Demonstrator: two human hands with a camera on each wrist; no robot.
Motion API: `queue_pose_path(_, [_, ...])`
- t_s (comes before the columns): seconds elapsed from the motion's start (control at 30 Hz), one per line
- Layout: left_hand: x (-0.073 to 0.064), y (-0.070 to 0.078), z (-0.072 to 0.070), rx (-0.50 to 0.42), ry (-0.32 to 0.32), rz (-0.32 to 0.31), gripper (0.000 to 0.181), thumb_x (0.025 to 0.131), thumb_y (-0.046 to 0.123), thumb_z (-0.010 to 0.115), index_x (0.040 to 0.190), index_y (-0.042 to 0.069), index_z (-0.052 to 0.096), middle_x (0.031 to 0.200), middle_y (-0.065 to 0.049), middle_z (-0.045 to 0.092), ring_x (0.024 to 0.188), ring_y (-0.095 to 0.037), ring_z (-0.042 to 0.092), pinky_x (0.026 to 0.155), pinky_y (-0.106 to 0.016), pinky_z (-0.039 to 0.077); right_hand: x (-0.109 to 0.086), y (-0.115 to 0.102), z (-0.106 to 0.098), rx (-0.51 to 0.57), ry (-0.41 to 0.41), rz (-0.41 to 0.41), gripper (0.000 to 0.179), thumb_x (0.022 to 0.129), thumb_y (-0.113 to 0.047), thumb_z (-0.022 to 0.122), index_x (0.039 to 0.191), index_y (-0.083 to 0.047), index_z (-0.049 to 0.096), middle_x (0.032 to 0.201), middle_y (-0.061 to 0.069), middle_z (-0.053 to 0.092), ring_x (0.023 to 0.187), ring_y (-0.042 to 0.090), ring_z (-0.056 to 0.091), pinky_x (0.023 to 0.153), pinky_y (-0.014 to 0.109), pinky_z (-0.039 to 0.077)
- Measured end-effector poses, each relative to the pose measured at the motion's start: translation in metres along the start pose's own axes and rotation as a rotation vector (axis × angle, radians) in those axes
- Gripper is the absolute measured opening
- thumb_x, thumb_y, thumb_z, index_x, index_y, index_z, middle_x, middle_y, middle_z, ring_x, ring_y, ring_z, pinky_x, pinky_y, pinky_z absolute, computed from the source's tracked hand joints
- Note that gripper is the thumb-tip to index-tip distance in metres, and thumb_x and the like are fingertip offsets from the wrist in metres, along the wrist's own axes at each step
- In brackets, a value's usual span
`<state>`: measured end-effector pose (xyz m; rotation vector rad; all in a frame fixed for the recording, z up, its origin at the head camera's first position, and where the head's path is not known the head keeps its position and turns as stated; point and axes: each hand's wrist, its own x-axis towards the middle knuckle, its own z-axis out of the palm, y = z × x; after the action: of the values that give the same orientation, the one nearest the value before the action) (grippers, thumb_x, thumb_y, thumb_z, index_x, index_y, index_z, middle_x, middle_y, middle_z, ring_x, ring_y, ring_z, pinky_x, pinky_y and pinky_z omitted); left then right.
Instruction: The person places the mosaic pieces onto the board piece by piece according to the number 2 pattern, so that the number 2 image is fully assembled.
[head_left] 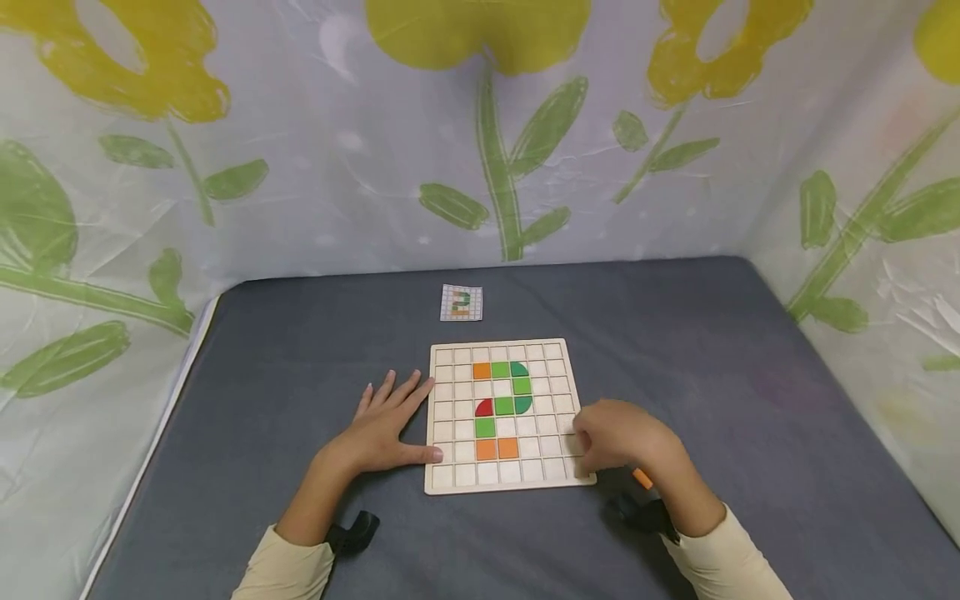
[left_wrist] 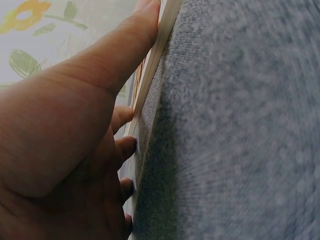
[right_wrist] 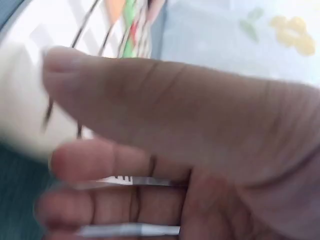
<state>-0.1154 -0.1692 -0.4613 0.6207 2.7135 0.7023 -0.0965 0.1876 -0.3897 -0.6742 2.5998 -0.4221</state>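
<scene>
A wooden grid board [head_left: 551, 425] lies on the cloth between both hands. On it sit coloured tiles: orange squares [head_left: 487, 450], green squares [head_left: 485, 427], dark green rounded pieces [head_left: 522, 405] and a red rounded piece [head_left: 483, 407]. My left hand [head_left: 382, 433] is spread at the board's left edge, thumb and a fingertip touching it. In the left wrist view the thumb [left_wrist: 120, 45] lies on the rim. My right hand [head_left: 618, 433] is over the board's right edge, its fingers bent downward; the right wrist view shows nothing between thumb [right_wrist: 150, 100] and fingers.
A small card [head_left: 461, 303] printed with a coloured grid pattern lies beyond the board. One orange piece [head_left: 642, 478] rests on the dark grey cloth [head_left: 675, 333] beside my right wrist. Flower-painted sheets [head_left: 315, 167] hang behind and at the sides.
</scene>
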Motion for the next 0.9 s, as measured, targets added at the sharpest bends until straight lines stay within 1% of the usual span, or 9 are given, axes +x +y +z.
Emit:
queue_pose_path(0.07, [0.000,-0.001,0.001,0.001,0.002,-0.004,0.107,0.079,0.066,0.074,0.161,0.016,0.027,0.164,-0.016,0.020,0.150,-0.045,0.003,0.114,-0.066,-0.001,-0.011,0.011,0.002,-0.009,0.007,0.096,0.037,0.064,-0.013,0.086,0.061,-0.015,0.049,0.059,-0.006,0.043,0.053,0.011,0.038,0.050,0.027,0.030])
queue_pose_path(0.13, [0.000,-0.001,0.001,0.005,0.003,-0.007,0.107,0.079,0.067,0.074,0.161,0.016,0.026,0.165,-0.015,0.019,0.150,-0.045,0.002,0.114,-0.066,-0.002,-0.020,0.021,0.004,-0.006,0.006,0.169,0.042,0.063,-0.017,0.091,0.066,-0.014,0.050,0.062,-0.003,0.046,0.056,0.014,0.041,0.052,0.029,0.033])
queue_pose_path(0.23, [0.000,-0.001,0.001,-0.001,-0.007,-0.012,0.107,0.079,0.066,0.074,0.161,0.017,0.025,0.165,-0.014,0.018,0.150,-0.044,0.001,0.115,-0.065,-0.003,-0.031,0.032,0.009,0.003,0.007,0.213,0.043,0.062,-0.014,0.092,0.072,-0.013,0.050,0.066,0.000,0.047,0.059,0.018,0.043,0.054,0.032,0.035])
queue_pose_path(0.37, [0.001,0.001,0.001,-0.015,-0.017,-0.014,0.107,0.079,0.065,0.075,0.161,0.017,0.025,0.165,-0.014,0.018,0.150,-0.044,0.000,0.115,-0.064,-0.004,-0.036,0.037,0.015,0.049,0.022,0.182,0.037,0.061,0.003,0.081,0.072,-0.012,0.049,0.065,0.000,0.045,0.057,0.017,0.039,0.053,0.032,0.032])
queue_pose_path(0.5, [0.001,0.002,0.002,-0.019,-0.016,-0.011,0.108,0.079,0.065,0.074,0.162,0.017,0.024,0.165,-0.015,0.017,0.150,-0.044,0.000,0.114,-0.065,-0.004,-0.028,0.040,0.014,0.095,0.043,0.105,0.033,0.063,0.010,0.074,0.077,-0.011,0.053,0.068,-0.001,0.048,0.060,0.016,0.041,0.055,0.031,0.036])
queue_pose_path(0.6, [0.001,0.001,0.003,-0.008,-0.014,-0.015,0.108,0.079,0.066,0.074,0.162,0.017,0.024,0.165,-0.014,0.017,0.150,-0.044,0.000,0.114,-0.065,-0.003,-0.014,0.047,0.009,0.115,0.075,0.024,0.031,0.069,0.008,0.079,0.085,-0.009,0.059,0.073,-0.002,0.053,0.064,0.013,0.046,0.059,0.031,0.042])
queue_pose_path(0.67, [0.001,0.000,0.003,-0.005,-0.011,-0.015,0.108,0.079,0.067,0.074,0.161,0.017,0.024,0.165,-0.014,0.017,0.150,-0.044,0.000,0.114,-0.065,-0.003,-0.003,0.053,0.006,0.138,0.088,0.007,0.030,0.073,0.003,0.083,0.090,-0.008,0.061,0.075,-0.003,0.056,0.065,0.012,0.049,0.061,0.031,0.044])
queue_pose_path(0.77, [0.001,-0.001,0.003,-0.006,-0.014,-0.017,0.108,0.079,0.067,0.073,0.161,0.017,0.025,0.165,-0.014,0.017,0.150,-0.043,0.000,0.115,-0.064,-0.004,0.011,0.061,0.000,0.189,0.099,0.014,0.029,0.077,-0.002,0.085,0.096,-0.005,0.062,0.078,-0.002,0.060,0.067,0.013,0.051,0.062,0.032,0.045])
queue_pose_path(0.9, [0.002,0.000,0.003,-0.010,-0.017,-0.015,0.108,0.079,0.067,0.073,0.161,0.017,0.025,0.165,-0.014,0.018,0.150,-0.043,0.000,0.115,-0.064,-0.004,0.023,0.066,-0.005,0.231,0.118,0.049,0.029,0.079,-0.004,0.084,0.097,-0.002,0.062,0.080,-0.002,0.064,0.069,0.014,0.053,0.063,0.034,0.045])
